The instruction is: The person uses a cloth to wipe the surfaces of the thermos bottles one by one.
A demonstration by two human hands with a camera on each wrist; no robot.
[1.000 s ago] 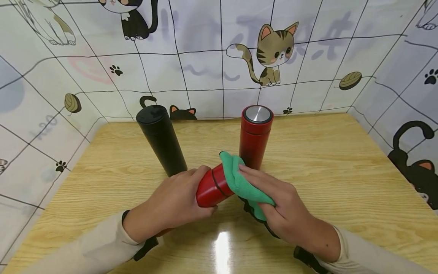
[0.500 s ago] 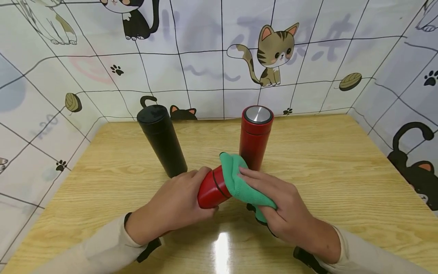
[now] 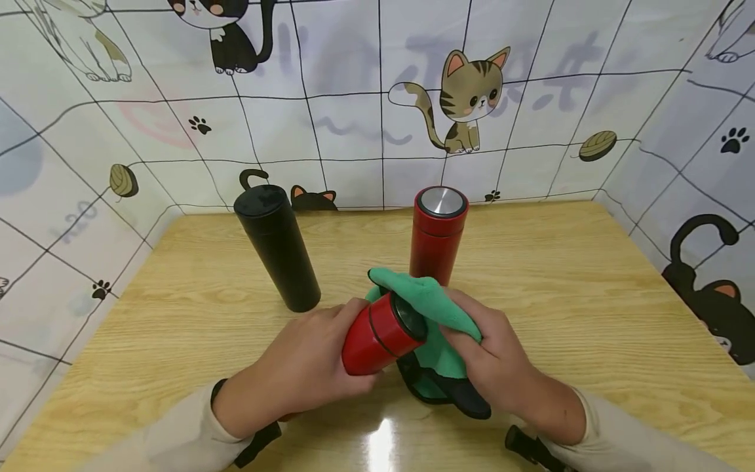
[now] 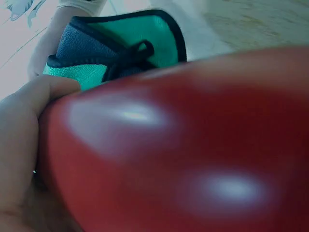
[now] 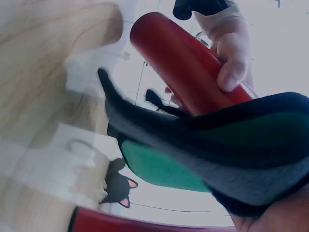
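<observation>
The red flask (image 3: 368, 344) is in my left hand (image 3: 307, 360), held at a tilt over the surface (image 3: 560, 295), its dark, shiny lid end pointing up and to the right. My left fingers are clamped round its body below the thin dark ring, with the thumb on the near side. My right hand (image 3: 507, 364) has its fingers and thumb closed on a folded cloth (image 3: 439, 308), green on one face and dark grey on the other, edged in black. The cloth's upper fold arches just over the lid end; whether it touches there, I can't tell. From my left wrist I also see a small black loop on the cloth.

Beyond the cloth a second red flask (image 3: 438, 239) stands upright with a silver top, its foot hidden behind the cloth. A black flask (image 3: 280, 252) stands to the left, near my left knuckles and well apart from the second red one. My sleeves (image 3: 156, 426) are pale. Behind the surface, a white wall covering (image 3: 348, 131) carries dark grid lines, cartoon cats and paw prints.
</observation>
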